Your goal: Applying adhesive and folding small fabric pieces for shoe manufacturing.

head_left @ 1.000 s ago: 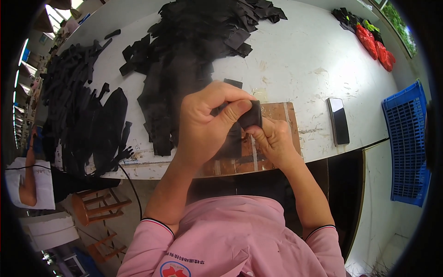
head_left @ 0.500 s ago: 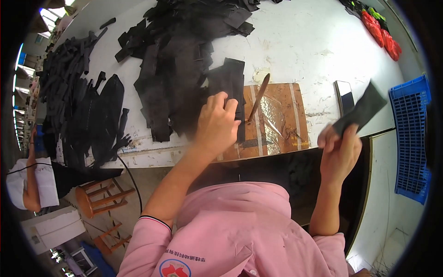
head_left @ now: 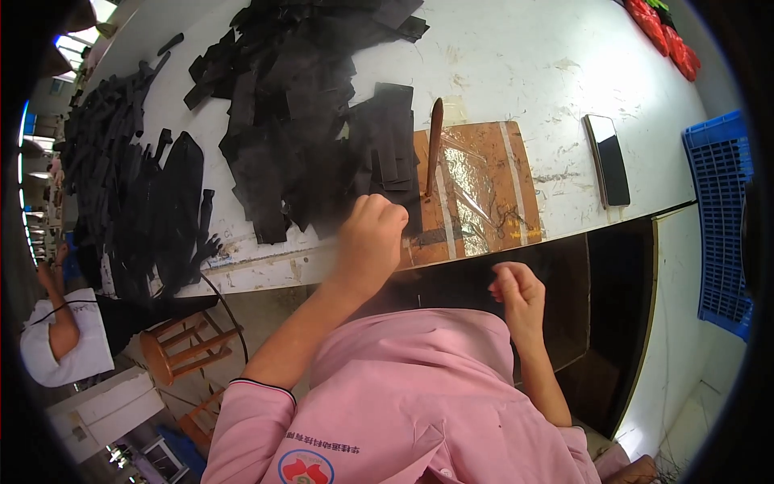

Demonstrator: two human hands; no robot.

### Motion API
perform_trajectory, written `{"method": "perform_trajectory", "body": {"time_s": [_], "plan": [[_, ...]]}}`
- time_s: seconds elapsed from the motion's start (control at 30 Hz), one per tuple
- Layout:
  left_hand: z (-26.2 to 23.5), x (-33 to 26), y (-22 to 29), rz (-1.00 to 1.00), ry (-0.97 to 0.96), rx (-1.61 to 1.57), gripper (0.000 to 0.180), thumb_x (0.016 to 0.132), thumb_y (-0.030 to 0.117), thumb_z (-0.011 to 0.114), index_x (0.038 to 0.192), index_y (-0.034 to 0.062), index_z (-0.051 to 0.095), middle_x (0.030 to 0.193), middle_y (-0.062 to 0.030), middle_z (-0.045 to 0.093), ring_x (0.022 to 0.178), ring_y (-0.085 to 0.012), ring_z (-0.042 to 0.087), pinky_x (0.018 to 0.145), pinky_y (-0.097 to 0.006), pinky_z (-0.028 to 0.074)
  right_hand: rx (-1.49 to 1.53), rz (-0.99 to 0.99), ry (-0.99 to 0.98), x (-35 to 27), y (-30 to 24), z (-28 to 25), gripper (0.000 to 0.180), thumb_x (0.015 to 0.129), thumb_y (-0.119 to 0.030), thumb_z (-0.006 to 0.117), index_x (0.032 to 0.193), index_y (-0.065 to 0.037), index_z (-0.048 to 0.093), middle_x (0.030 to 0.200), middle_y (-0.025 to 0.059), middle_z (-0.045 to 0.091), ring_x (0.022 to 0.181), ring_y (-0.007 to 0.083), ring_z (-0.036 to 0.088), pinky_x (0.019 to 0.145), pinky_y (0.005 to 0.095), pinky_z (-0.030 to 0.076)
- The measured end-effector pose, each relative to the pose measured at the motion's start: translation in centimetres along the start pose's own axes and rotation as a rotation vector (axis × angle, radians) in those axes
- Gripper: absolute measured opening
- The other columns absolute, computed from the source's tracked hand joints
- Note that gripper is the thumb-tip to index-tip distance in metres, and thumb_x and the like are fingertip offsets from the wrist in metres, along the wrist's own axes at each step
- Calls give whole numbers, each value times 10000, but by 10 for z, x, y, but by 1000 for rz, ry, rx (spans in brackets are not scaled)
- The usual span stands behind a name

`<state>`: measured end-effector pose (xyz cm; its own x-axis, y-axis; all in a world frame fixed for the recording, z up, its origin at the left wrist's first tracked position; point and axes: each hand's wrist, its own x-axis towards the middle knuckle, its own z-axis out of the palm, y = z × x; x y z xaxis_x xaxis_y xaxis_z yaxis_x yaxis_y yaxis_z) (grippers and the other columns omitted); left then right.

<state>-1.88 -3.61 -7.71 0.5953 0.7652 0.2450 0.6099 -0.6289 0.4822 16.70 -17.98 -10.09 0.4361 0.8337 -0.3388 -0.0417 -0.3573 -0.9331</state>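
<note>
In the head view, I see black pieces stacked left of the brown board, long axis pointing away from the wearer. The left hand bends at their near end; I can't tell whether it grips one. The right hand curls closed.

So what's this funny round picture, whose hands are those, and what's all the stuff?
There's no machine, just a person in a pink shirt with a bare left hand and right hand. The camera is worn on the person's head, looking down; its very wide lens bends straight edges. On the white table lie heaps of black pieces, a brown board, a brown stick partly over it, and a phone. The left hand is at the black pieces; I can't tell if it grips one. Nothing shows in the right hand.
</note>
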Motion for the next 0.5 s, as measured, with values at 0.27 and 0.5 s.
{"method": "perform_trajectory", "body": {"time_s": [0.27, 0.5], "plan": [[4, -7, 12, 68, 16, 155, 107, 656, -3, 580, 733, 21, 509, 800, -84, 483, 759, -238, 492, 623, -329, 430, -129, -163, -190, 20, -39, 44, 145, 842, -96, 535, 789, 32, 576, 576, 60, 567, 537, 81, 541, 508, 214, 430], [8, -5, 2, 55, 82, 14, 77, 692, 8, 566, 753, 20, 521, 720, -68, 499, 703, -213, 500, 592, -286, 424, -148, -163, -235, 17, -43, 56, 147, 835, -102, 537, 779, 27, 582, 564, 64, 563, 523, 92, 535, 497, 235, 420]]}}
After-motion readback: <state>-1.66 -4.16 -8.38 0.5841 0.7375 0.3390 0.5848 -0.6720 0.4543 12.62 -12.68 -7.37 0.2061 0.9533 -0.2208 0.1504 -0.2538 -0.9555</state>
